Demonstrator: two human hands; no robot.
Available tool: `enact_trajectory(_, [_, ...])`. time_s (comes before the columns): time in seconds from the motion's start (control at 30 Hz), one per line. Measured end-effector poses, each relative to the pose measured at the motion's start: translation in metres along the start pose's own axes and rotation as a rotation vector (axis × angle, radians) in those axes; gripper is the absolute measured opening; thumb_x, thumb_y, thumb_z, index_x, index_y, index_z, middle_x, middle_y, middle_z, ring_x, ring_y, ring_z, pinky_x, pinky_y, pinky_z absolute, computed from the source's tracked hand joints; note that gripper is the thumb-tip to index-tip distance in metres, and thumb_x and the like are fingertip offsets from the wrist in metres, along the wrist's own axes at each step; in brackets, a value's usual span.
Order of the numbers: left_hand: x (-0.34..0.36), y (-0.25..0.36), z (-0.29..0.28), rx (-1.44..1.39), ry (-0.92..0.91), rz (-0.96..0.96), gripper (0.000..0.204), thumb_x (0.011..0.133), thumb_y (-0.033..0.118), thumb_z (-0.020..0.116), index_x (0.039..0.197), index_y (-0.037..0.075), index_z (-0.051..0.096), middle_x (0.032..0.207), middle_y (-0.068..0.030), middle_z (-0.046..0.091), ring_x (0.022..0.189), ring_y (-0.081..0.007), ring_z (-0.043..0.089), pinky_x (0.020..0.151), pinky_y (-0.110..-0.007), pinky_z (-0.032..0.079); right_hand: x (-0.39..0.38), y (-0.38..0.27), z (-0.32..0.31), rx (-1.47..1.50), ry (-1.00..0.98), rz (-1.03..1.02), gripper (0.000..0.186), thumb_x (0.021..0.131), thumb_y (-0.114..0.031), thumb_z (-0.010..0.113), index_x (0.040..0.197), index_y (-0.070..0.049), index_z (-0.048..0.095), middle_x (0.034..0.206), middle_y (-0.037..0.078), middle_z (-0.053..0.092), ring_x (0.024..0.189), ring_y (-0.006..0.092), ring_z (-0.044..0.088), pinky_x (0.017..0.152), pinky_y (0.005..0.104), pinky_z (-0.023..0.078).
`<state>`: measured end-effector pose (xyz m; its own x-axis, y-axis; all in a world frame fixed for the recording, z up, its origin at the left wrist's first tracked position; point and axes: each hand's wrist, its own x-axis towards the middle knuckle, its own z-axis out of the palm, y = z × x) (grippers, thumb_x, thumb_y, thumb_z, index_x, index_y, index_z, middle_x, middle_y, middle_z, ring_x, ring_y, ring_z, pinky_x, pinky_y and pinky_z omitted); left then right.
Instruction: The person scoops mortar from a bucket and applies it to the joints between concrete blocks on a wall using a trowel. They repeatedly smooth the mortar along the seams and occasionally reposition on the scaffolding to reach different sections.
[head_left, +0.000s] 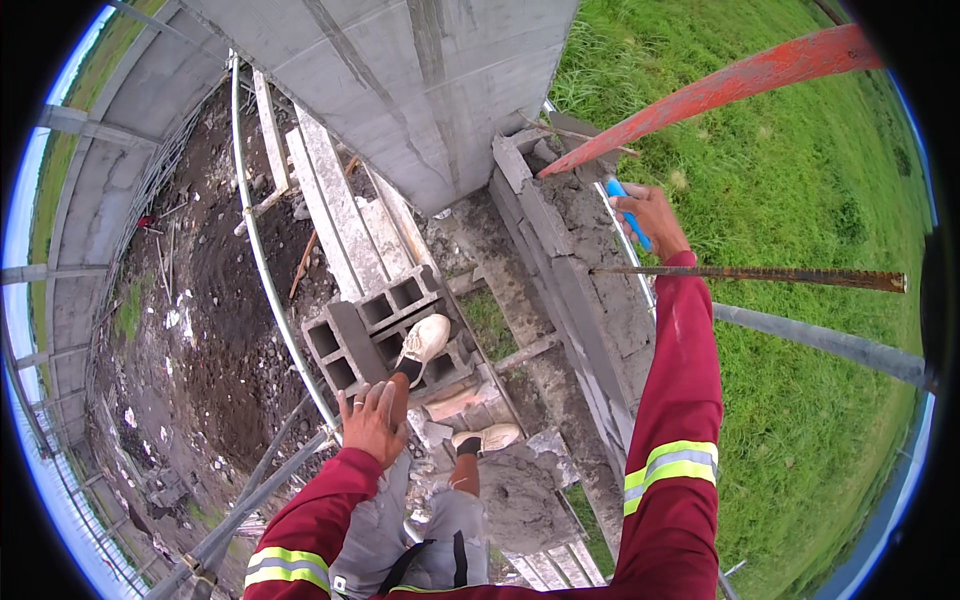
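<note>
My right hand (pixel 650 218) grips the blue handle (pixel 632 215) of what looks like a trowel; its blade is hardly visible. It is at the outer, grassy side of a grey block wall (pixel 572 290). Wet mortar (pixel 600 225) lies along the wall's top. A rusty steel bar (pixel 800 277) and an orange-red pole (pixel 690 95) stand up from the wall near this hand. My left hand (pixel 375 422) is at my bent leg, its fingers apart and holding nothing. Just beyond it, hollow concrete blocks (pixel 350 345) are grouped, with my shoe (pixel 427 338) on them.
A large grey concrete column (pixel 430 90) rises ahead. Boards (pixel 335 215) form a platform with gaps, and a mortar heap (pixel 525 500) lies beside my other shoe (pixel 487 438). Metal poles (pixel 245 510) run along the left, above rubble-strewn ground (pixel 220 300). Grass (pixel 800 400) spreads below on the right.
</note>
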<state>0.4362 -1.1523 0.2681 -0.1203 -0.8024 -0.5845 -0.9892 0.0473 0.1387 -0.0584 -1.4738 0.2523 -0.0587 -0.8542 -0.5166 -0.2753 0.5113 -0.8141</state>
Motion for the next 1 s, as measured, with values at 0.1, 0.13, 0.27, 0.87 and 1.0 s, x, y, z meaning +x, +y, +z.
enact_trajectory(0.1, [0.001,0.001,-0.002,-0.025,0.015,0.019,0.083,0.089,0.039,0.069,0.161,0.008,0.040,0.159,-0.0122,0.047,0.152,-0.0374,0.038,0.128,-0.069,0.009,-0.024,0.019,-0.006,0.142,0.101,-0.015,0.046,0.095,-0.018,0.072,0.137,0.001,0.067,0.076,0.001,0.064,0.055,0.0084,0.057,0.046,0.0250,0.043])
enact_trajectory(0.13, [0.001,0.001,-0.003,-0.040,0.011,0.010,0.083,0.089,0.038,0.069,0.161,0.008,0.040,0.159,-0.0122,0.047,0.152,-0.0372,0.038,0.128,-0.068,0.010,-0.040,0.030,-0.008,0.208,0.195,0.004,0.045,0.095,-0.018,0.073,0.136,0.000,0.067,0.076,0.001,0.064,0.055,0.0083,0.057,0.045,0.0242,0.043])
enact_trajectory(0.27, [0.005,0.002,-0.008,-0.075,0.004,-0.007,0.083,0.087,0.036,0.070,0.160,0.009,0.041,0.159,-0.0120,0.047,0.153,-0.0365,0.037,0.128,-0.068,0.010,-0.142,0.087,-0.002,0.528,0.426,0.137,0.044,0.097,-0.017,0.074,0.137,-0.002,0.065,0.078,0.003,0.066,0.053,0.0088,0.059,0.042,0.0218,0.044])
enact_trajectory(0.87, [0.002,-0.002,-0.008,0.036,-0.011,0.006,0.083,0.091,0.045,0.069,0.161,0.010,0.040,0.160,-0.0094,0.047,0.155,-0.0338,0.035,0.128,-0.068,0.008,-0.115,0.047,0.254,-0.099,0.927,0.193,0.043,0.091,-0.003,0.061,0.131,0.011,0.054,0.127,0.035,0.061,0.114,0.0522,0.063,0.097,0.0612,0.050])
enact_trajectory(1.0, [0.003,-0.004,-0.010,0.015,0.013,-0.005,0.084,0.090,0.044,0.070,0.161,0.011,0.041,0.159,-0.0087,0.048,0.154,-0.0337,0.036,0.127,-0.068,0.008,-0.067,0.037,0.246,0.132,0.880,0.367,0.042,0.091,-0.006,0.061,0.129,0.011,0.052,0.112,0.033,0.066,0.105,0.0508,0.067,0.093,0.0600,0.052])
